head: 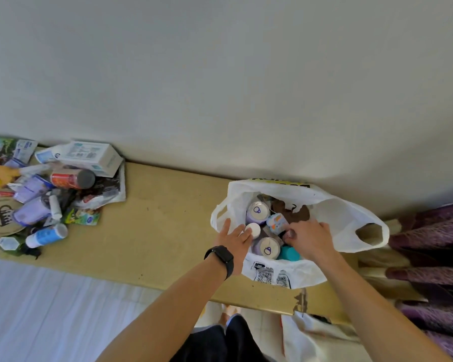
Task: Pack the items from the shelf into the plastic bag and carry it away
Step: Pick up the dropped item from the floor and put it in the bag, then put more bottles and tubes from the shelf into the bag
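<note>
2 hands work inside the bag (338, 212), which stands open on the shelf (162, 231). The left hand (233, 237) holds a white jar (253, 230) with loose fingers; the right hand (310, 237) is closed on something small that I cannot identify. Packing is in progress. Many items (50, 194) wait in a pile well apart, so the next move probably calls for a reach to the left.

No text legible; QR codes printed on plastic bag (272, 276) front, lower centre; box (89, 155) print, upper left, blurred.
</note>
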### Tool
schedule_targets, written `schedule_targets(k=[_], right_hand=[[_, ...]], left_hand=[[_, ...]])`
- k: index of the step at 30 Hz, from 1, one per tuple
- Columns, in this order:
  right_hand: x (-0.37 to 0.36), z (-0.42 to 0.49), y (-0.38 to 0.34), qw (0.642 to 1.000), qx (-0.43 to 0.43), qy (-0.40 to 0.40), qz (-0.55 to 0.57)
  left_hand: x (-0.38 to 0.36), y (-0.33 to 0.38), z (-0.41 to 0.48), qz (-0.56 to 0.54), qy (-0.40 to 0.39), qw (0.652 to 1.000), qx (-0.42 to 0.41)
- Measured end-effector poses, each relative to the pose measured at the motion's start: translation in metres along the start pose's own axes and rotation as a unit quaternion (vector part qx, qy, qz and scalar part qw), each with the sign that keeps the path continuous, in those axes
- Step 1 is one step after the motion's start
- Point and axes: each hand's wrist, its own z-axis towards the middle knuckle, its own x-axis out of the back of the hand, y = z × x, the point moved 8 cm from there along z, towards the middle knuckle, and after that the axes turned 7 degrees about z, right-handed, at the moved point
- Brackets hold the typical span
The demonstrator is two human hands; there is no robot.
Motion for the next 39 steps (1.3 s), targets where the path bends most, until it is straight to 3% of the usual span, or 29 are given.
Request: schedule_targets(k=[7,11,15,17,20,29,34,39], right_hand=[[0.004,-0.004,0.002,0.992,-0.041,0.001,0.118],[0.014,-0.020,-0.002,0.980,-0.039,0.042,0.189],[0.037,-0.054,-0.040,0.940,0.016,0.130,0.315],[0.041,-0.073,-0.076,0.925,0.060,0.151,0.343],[0.027,-0.091,-0.139,0.913,0.112,0.137,0.369],[-0.065,-0.104,-0.334,0.939,0.246,-0.076,0.227],[-0.091,-0.077,-0.415,0.949,0.257,-0.138,0.123],[-0.105,-0.033,-0.497,0.945,0.278,-0.166,0.038]], left_hand=[[0.005,-0.006,-0.007,0.007,0.041,0.999,0.010],[0.018,-0.011,-0.022,-0.028,0.138,0.990,0.022],[0.017,-0.032,-0.065,-0.149,0.271,0.947,0.087],[-0.007,-0.053,-0.090,-0.223,0.255,0.930,0.145],[-0.064,-0.087,-0.129,-0.306,0.159,0.909,0.234],[-0.243,-0.167,-0.234,-0.416,-0.018,0.836,0.356],[-0.308,-0.223,-0.255,-0.418,-0.051,0.835,0.354],[-0.349,-0.267,-0.250,-0.388,-0.049,0.864,0.318]])
